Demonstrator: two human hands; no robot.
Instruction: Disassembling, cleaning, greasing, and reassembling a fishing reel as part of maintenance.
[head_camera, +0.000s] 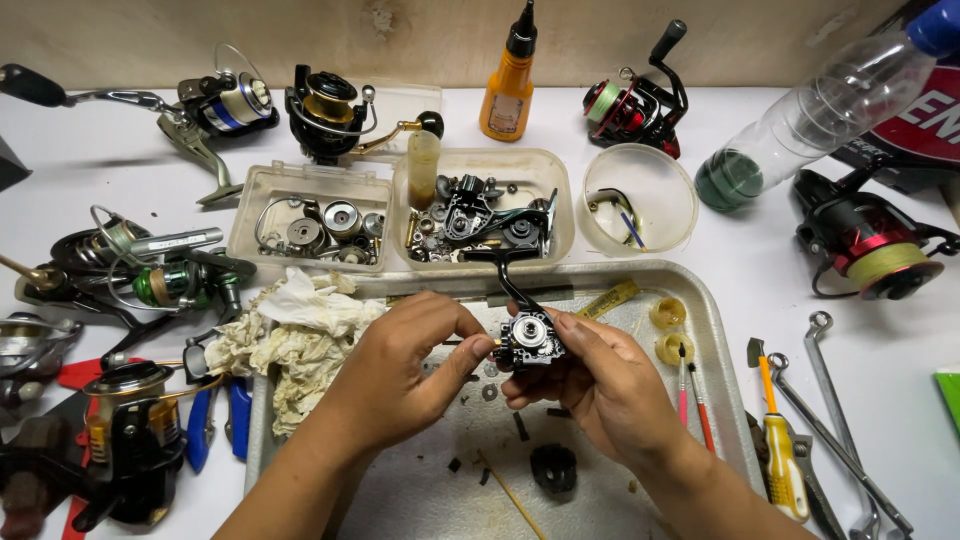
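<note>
The head view shows the right hand (600, 385) gripping the small black metal reel body (530, 340) while the left hand (410, 365) pinches a tiny part against its side, best kept low over the battered metal tray (715, 345).

- I see a white table (720, 250) carrying a metal tray (725, 345).
- Three clear tubs (310, 185) sit behind the tray, and fishing reels (870, 245) ring the edges.
- An orange bottle (508, 90), wrenches (835, 400) and a yellow screwdriver (783, 465) lie there too.
</note>
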